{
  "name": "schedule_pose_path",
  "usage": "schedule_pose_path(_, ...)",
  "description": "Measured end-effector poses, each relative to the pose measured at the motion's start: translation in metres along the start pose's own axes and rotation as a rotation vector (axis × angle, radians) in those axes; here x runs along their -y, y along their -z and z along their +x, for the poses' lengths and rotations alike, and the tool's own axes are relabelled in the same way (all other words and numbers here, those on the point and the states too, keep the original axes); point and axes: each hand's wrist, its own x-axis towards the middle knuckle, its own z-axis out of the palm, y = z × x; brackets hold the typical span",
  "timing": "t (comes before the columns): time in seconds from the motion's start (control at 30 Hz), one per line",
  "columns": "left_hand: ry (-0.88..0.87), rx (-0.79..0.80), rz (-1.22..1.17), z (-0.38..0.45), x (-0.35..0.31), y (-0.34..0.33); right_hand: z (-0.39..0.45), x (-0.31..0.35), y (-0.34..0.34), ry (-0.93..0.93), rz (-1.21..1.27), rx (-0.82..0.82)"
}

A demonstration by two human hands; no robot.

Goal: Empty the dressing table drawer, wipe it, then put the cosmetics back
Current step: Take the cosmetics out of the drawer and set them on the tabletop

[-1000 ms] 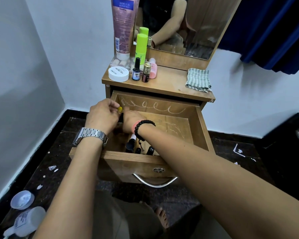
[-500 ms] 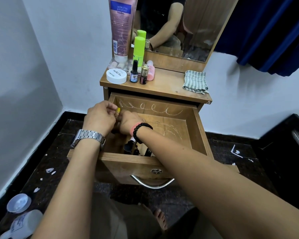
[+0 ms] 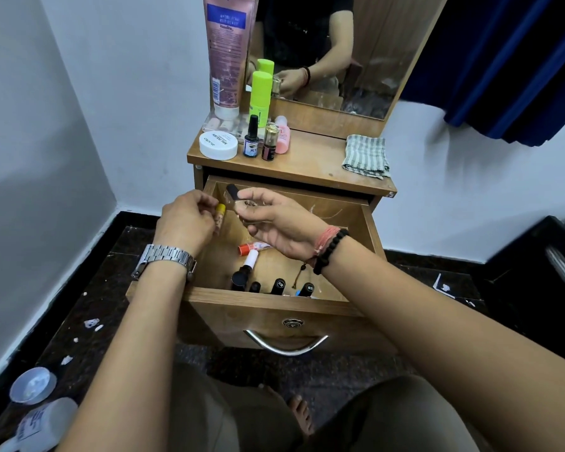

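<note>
A small yellow-capped tube (image 3: 220, 214) is pinched in the left hand (image 3: 186, 220), with its cap pointing toward twelve o'clock and its long axis running roughly twelve to six. A small bottle with a black cap (image 3: 237, 196) is held in the curled fingers of the right hand (image 3: 274, 223), the cap tilted toward eleven o'clock. Both grips are thus pressed on a cosmetic and held above the far left part of the open drawer (image 3: 268, 300), close beside each other.

The counter (image 3: 307, 161), where cosmetics already taken out are gathered at its left end, lies at twelve o'clock from both hands, just past the drawer's back edge. The left hand is judged the nearer to that cluster: a white jar (image 3: 218, 145), two small bottles (image 3: 251, 141) and a green stick (image 3: 261, 93).

Inside the drawer, at six o'clock from the hands, a red-capped tube (image 3: 252, 247) and a white-capped one (image 3: 251, 257) are seen lying flat, and several black-capped items (image 3: 278, 285) are lined along the front wall. The emptying step is judged unfinished. A folded striped cloth (image 3: 366, 154) is left at the counter's right end, well apart from the cosmetics.
</note>
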Motion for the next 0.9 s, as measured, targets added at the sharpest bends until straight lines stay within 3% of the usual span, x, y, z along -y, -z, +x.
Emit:
schedule_pose_path(0.37, -0.008, 0.001, 0.013, -0.002, -0.002, -0.001, -0.02, 0.037, 0.045, 0.255, -0.029, -0.356)
schedule_pose_path(0.7, -0.002, 0.007, 0.01, 0.0, -0.001, -0.002, 0.033, 0.061, 0.066, 0.424, -0.497, -0.647)
schedule_pose_path(0.9, -0.014, 0.015, 0.006, 0.0, 0.0, -0.001, 0.053, 0.057, 0.073, 0.422, -0.705, -0.66)
